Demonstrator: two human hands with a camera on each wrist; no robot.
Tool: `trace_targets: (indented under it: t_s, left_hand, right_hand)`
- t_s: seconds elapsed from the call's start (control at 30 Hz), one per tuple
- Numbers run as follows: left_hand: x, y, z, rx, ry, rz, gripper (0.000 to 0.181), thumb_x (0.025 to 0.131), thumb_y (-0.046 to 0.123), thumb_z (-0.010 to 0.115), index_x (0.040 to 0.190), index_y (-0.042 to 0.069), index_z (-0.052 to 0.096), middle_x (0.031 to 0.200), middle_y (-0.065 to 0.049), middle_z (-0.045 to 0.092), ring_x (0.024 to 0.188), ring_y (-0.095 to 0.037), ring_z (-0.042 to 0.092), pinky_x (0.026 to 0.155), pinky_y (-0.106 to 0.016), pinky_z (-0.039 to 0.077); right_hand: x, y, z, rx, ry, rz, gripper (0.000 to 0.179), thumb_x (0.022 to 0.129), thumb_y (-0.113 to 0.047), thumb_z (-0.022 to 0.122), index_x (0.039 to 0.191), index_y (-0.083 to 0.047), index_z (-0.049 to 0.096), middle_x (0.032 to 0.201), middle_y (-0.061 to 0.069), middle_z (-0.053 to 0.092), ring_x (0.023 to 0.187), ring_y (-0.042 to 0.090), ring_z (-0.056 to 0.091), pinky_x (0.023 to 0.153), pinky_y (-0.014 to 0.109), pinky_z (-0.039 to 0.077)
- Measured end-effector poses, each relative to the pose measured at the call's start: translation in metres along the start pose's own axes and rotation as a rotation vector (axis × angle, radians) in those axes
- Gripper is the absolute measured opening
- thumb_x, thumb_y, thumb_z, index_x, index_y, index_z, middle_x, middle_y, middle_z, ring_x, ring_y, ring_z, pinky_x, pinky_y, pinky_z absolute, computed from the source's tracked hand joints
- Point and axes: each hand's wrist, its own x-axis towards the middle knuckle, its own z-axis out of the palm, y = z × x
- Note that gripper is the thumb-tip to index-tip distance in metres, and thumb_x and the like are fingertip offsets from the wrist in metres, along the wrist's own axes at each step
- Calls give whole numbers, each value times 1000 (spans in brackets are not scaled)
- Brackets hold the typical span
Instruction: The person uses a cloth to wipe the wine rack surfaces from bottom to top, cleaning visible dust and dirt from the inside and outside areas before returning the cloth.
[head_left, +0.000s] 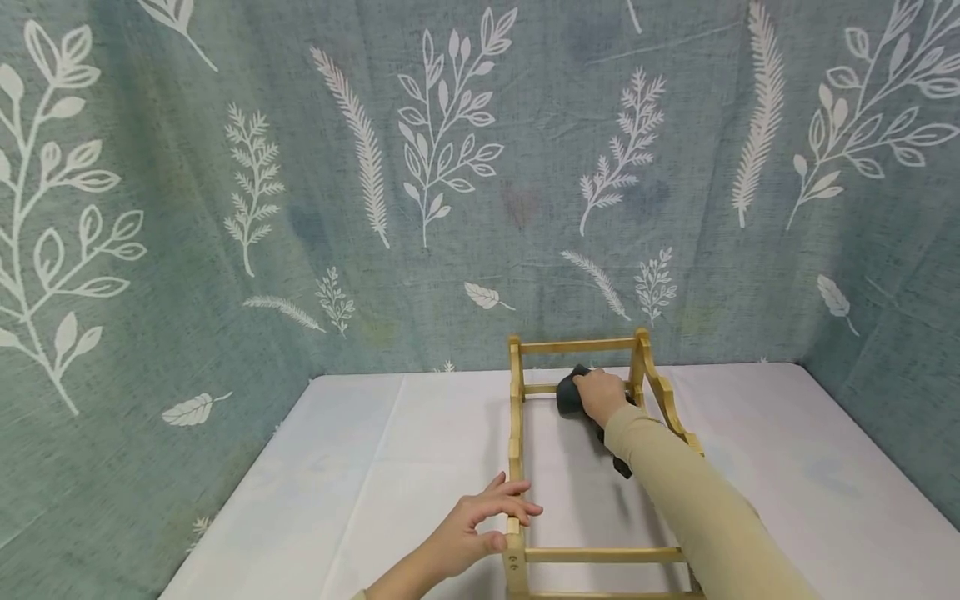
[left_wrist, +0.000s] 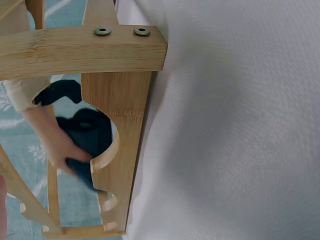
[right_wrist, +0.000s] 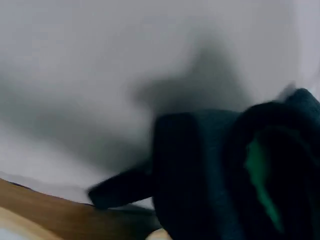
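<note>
A light wooden rack (head_left: 516,433) with notched side rails stands on the white-covered table. My right hand (head_left: 602,397) reaches inside its far end and grips a dark, soft-looking cloth item (head_left: 572,393) with a strap-like end hanging toward me. Close up in the right wrist view, the dark cloth item (right_wrist: 200,165) has a loop-shaped opening with green inside; its exact kind cannot be told. At the rack's near left corner my left hand (head_left: 480,523) rests with loosely extended fingers over the rail, thumb beside the post. The left wrist view shows the notched wooden side (left_wrist: 120,115) partly covering the dark item.
White cloth (head_left: 420,467) covers the table around the rack. A grey-green curtain with white leaf prints (head_left: 480,183) hangs behind and along both sides. Crossbars (head_left: 600,555) join the rack's near end.
</note>
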Motion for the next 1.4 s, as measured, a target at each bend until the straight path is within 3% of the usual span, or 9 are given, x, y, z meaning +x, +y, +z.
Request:
trace_targets:
  t_s: [0.2,0.3,0.4,0.5,0.63,0.8,0.93,1.1,1.4]
  left_hand:
    - [0,0,1,-7,-4,0,51,92,52,32,97,9,60,112,-9,65,128,-23,41,114,-35,11]
    - [0,0,2,-4,-6,7,52,92,52,31,97,8,60,112,-9,65,128,-23,41,114,-35,12]
    - [0,0,1,-3,-4,8,53,92,52,31,96,7,60,112,-9,65,128,-23,42,114,-36,12]
    - [0,0,1,-2,-3,1,53,92,52,32,96,7,60,111,-8,66,127,-22,43,114,-36,13]
    - [1,0,1,-7,-9,-20,53,92,52,32,96,7,61,111,-8,66,127,-21,43,113,-37,13]
    - [2,0,1,4,-11,-32,54,92,52,33,95,6,61,110,-7,66,127,-21,44,113,-39,14]
    - [2,-1,1,11,-13,-22,54,92,53,32,95,7,61,110,-7,66,126,-21,44,113,-40,15]
    - [2,-1,2,8,-15,-4,54,91,53,32,96,8,61,110,-8,66,127,-21,43,113,-39,13]
    - [-1,1,-1,11,-12,-2,51,91,52,32,97,9,60,112,-8,65,128,-22,42,114,-39,12]
  right_hand:
    - [-5,27,0,101,-49,122,24,92,-8,52,113,-6,63,99,22,65,81,34,63,61,46,53]
    - [-4,31,-1,157,-76,123,26,90,-9,56,114,-4,62,101,23,64,81,35,63,61,45,53]
    - [0,30,-5,313,-96,38,40,87,-18,62,126,-9,55,119,21,58,103,38,57,75,48,51]
    - [4,24,-11,506,-90,-111,55,85,-28,65,135,-14,46,133,19,48,118,40,46,90,52,43]
    - [6,12,-18,631,10,-272,58,85,-36,63,136,-18,44,133,16,49,115,35,51,92,49,43]
    - [8,4,-25,503,255,-336,47,84,-31,65,129,-20,53,109,15,59,84,28,60,71,40,50]
    - [13,5,-36,395,371,-295,45,83,-30,67,126,-21,56,98,16,59,64,24,57,58,38,49]
    - [16,14,-53,334,306,-200,46,83,-31,66,127,-21,55,104,17,60,65,27,59,56,39,50]
    - [3,61,-79,94,193,-171,43,80,-19,70,121,-12,60,103,18,64,81,29,63,64,41,53]
